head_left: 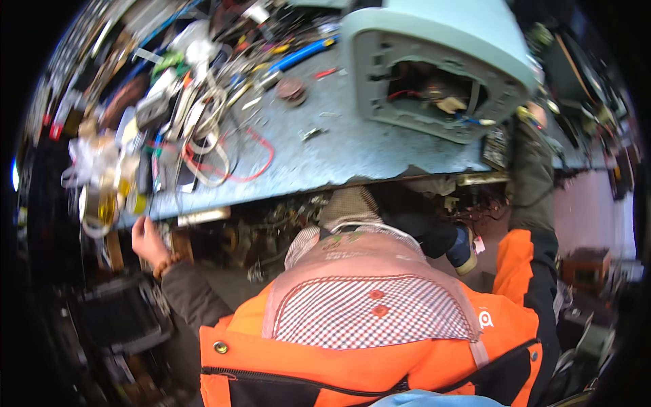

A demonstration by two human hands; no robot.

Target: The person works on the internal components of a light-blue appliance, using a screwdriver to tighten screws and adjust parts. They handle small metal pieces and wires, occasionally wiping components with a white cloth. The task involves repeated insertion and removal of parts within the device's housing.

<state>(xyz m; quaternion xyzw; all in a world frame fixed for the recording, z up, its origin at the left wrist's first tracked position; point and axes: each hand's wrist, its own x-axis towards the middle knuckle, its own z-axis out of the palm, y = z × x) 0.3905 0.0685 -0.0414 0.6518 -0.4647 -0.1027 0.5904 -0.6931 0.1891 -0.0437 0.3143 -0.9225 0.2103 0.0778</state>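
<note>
My left hand (149,243), with a beaded bracelet at its wrist, is at the front left edge of the blue workbench (319,152). Its fingers are curled in; whatever they hold, if anything, cannot be made out. My right hand (537,114) reaches to the right side of a pale blue-green appliance housing (434,34), and most of its fingers are hidden or blurred. The housing lies tilted on the bench with its open underside toward me. Wires and small parts show inside the opening.
Clutter covers the bench's left side: looped cables (203,136), a blue-handled tool (302,54), a round brown tin (291,91) and a yellow tape roll (106,205). Small metal scraps lie mid-bench. A circuit board (496,146) sits near the right edge. A black crate-like object (122,315) stands lower left.
</note>
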